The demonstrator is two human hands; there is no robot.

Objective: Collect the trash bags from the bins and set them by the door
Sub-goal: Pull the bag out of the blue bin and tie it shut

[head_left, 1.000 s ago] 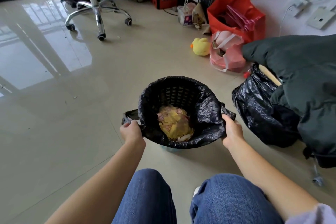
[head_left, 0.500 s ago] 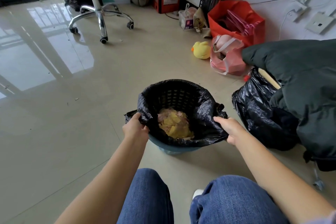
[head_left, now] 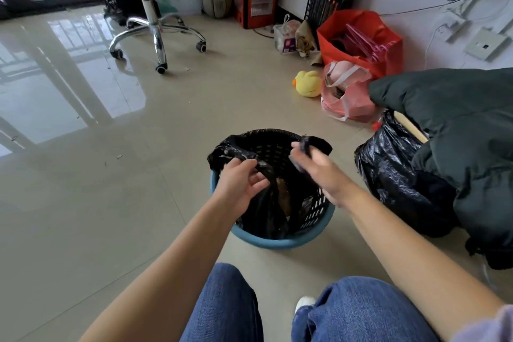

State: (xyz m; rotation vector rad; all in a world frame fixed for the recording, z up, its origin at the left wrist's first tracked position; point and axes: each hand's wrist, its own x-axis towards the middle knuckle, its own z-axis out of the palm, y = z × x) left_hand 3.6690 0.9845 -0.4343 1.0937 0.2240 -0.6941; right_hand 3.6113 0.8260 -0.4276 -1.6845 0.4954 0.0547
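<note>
i see the blue bin (head_left: 280,241) on the floor (head_left: 116,203), its black trash bag (head_left: 266,211) half pulled up inside. my left hand (head_left: 238,183) clamps one bag edge, my blurred right hand (head_left: 319,172) pinches the other.

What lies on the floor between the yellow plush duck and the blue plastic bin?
In the head view, nothing: only bare beige tile separates the yellow plush duck from the blue plastic bin. The pink plastic bag sits beside the duck, off that line.
</note>
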